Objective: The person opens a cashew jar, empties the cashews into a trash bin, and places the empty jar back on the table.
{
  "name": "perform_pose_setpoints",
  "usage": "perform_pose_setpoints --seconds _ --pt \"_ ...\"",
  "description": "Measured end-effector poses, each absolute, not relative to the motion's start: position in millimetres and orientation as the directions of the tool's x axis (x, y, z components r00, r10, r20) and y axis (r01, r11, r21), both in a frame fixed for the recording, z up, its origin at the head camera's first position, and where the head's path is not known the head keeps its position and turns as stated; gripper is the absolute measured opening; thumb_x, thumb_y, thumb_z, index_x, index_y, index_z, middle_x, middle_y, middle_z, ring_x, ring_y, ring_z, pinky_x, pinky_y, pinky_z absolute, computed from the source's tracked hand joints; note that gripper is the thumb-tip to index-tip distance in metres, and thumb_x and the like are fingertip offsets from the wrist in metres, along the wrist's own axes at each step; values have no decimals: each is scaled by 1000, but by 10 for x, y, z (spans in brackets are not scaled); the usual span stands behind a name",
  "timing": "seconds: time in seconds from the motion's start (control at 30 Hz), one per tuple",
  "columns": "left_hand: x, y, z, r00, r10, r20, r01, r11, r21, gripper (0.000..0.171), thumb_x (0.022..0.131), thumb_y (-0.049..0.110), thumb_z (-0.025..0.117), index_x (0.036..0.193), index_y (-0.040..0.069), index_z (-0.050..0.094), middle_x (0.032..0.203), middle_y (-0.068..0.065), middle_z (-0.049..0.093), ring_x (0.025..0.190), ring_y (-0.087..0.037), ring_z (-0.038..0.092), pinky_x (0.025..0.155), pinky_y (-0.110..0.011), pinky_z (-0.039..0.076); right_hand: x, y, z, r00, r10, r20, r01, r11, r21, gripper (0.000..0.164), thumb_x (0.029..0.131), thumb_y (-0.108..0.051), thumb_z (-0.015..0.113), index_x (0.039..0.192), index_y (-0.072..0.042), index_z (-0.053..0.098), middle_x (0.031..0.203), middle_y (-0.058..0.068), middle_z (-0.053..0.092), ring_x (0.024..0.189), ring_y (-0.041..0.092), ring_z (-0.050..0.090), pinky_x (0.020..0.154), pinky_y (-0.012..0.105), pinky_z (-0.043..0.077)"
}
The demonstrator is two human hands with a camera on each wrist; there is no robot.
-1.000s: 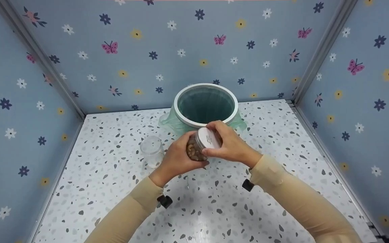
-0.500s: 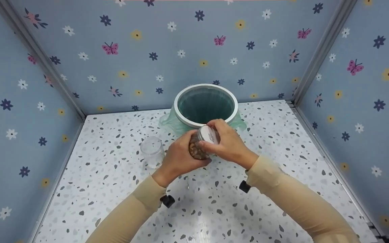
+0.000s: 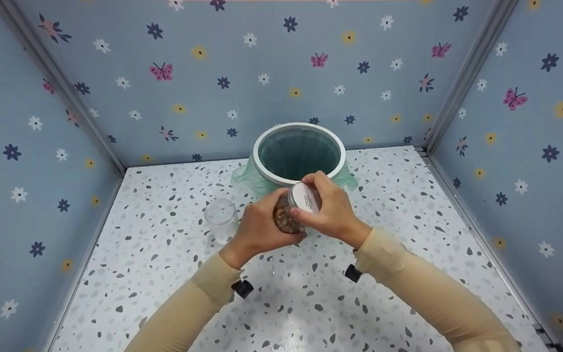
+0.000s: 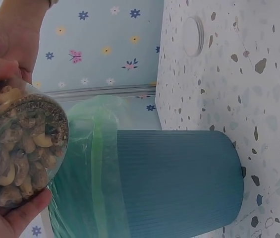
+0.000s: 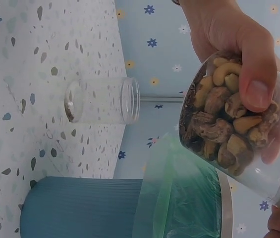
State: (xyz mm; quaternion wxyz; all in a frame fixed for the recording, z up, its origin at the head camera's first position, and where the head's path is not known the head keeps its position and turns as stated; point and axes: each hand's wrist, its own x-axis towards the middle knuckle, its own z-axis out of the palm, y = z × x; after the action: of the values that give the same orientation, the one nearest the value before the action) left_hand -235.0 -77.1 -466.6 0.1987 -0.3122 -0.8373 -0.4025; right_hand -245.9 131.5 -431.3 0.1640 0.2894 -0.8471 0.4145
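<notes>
My left hand (image 3: 259,222) grips a clear jar (image 3: 284,222) round its side, holding it tilted above the table just in front of the bin. Brown-skinned cashews (image 5: 234,119) fill the lower part of the jar, with dark crumbs at its bottom. A white lid (image 3: 305,198) with small print is on the jar's mouth. My right hand (image 3: 333,208) holds this lid at its edge, thumb on the near side and fingers on the far side. In the left wrist view, the jar's base (image 4: 23,148) faces the camera and hides most of the lid.
A blue ribbed bin (image 4: 179,178) with a white rim (image 3: 258,159) and green bag (image 3: 249,178) stands at the back wall. Left of my left hand stands an uncapped clear jar (image 3: 220,217), with some residue at its bottom. A white disc (image 4: 193,35) lies on the speckled table (image 3: 154,274).
The jar and left hand have shifted slightly right. My right hand has turned a little at the lid, its thumb now higher. The bin and the other jar stand as before.
</notes>
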Motion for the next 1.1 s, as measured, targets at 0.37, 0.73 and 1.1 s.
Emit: perform_pose_setpoints --seconds 0.37,0.73,1.1 --pt "-2370 -810 -4584 -699 425 575 715 439 544 85 73 33 100 142 2 62 130 -11 75 111 -23 75 96 -36 65 -2460 1368 -4264 -699 -400 593 -711 474 -519 64 85 -51 74 125 -2 62 112 13 67 91 24 64 76 39 61" --pt "-2411 -925 -4542 -708 532 464 673 307 673 86 73 33 101 146 8 62 135 -4 72 115 -17 69 101 -38 62 -2573 1467 -4229 -557 -608 566 -827 339 -449 74 89 -63 70 132 -5 58 121 11 64 100 21 63 80 38 60" --pt "-2437 -993 -4570 -721 565 401 618 263 741 89 78 33 100 152 11 56 140 -4 69 121 -18 67 103 -40 61 -2580 1552 -4084 -558 -720 412 -807 354 -472 79 86 -46 85 152 -18 54 143 8 55 119 22 61 94 45 60"
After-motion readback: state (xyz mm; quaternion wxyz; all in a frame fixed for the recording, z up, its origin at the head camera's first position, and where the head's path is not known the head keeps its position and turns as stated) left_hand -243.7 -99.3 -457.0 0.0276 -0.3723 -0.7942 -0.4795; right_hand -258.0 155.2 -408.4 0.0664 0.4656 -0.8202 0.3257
